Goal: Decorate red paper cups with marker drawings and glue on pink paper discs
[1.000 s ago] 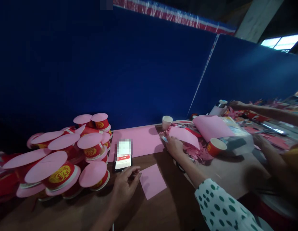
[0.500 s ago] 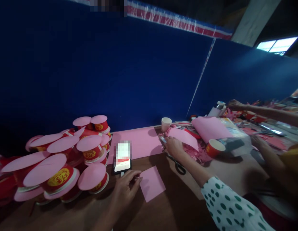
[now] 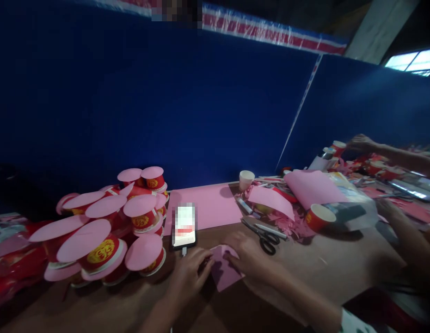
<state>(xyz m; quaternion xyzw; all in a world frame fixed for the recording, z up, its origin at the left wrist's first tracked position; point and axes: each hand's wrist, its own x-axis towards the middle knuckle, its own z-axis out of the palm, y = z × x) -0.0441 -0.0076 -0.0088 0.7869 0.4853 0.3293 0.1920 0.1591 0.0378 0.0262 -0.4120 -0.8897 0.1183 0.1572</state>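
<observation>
A small pink square of paper [image 3: 224,273] is on the brown table in front of me. My left hand [image 3: 192,273] pinches its left edge between thumb and fingers. At its upper right edge, my right hand [image 3: 248,256] has the paper between thumb and bent fingers, and its shadow falls across the sheet. Just beyond the right hand lie black-handled scissors [image 3: 267,243] and a silvery pen [image 3: 270,230]. A white tube or stick [image 3: 244,206] rests farther back, beside pink paper scraps. Above my left hand is a lit phone [image 3: 185,231] with a cable plugged in.
Red cups with pink paper discs [image 3: 144,252] are stacked at the left. A large pink sheet [image 3: 208,206] lies behind the phone. White cup [image 3: 247,179], red cup [image 3: 321,217] and folded pink sheets [image 3: 314,187] stand right. Another person's hand [image 3: 362,143] is at far right.
My right hand has come back from the white stick to the pink square and grips its upper right edge. The stick now lies free. My left hand stays at the left edge.
</observation>
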